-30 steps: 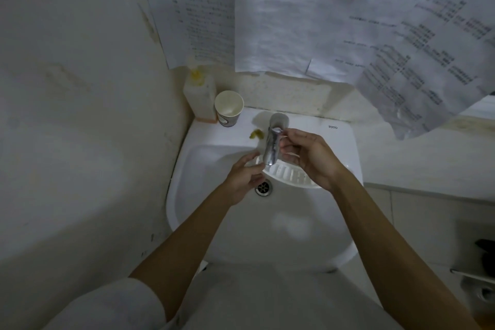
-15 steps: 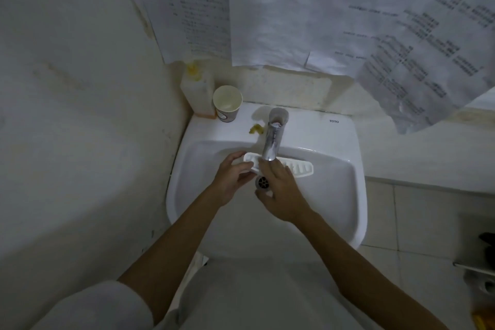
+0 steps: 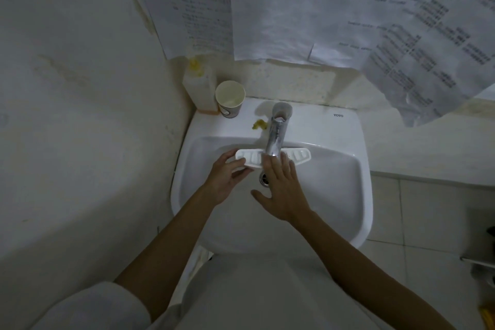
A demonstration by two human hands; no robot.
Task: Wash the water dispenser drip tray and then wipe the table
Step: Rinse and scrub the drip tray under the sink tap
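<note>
Drip tray (image 3: 273,158) is held level under the tap (image 3: 276,136), at the sink's (image 3: 359,195) twelve o'clock side, presumably for rinsing. Left hand (image 3: 225,179) pinches its nine o'clock end; right hand (image 3: 284,190), fingers straight, rests against its middle.

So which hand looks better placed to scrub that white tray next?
The right hand: it lies open and free over the white plastic drip tray, while the left hand grips the tray's end.
</note>
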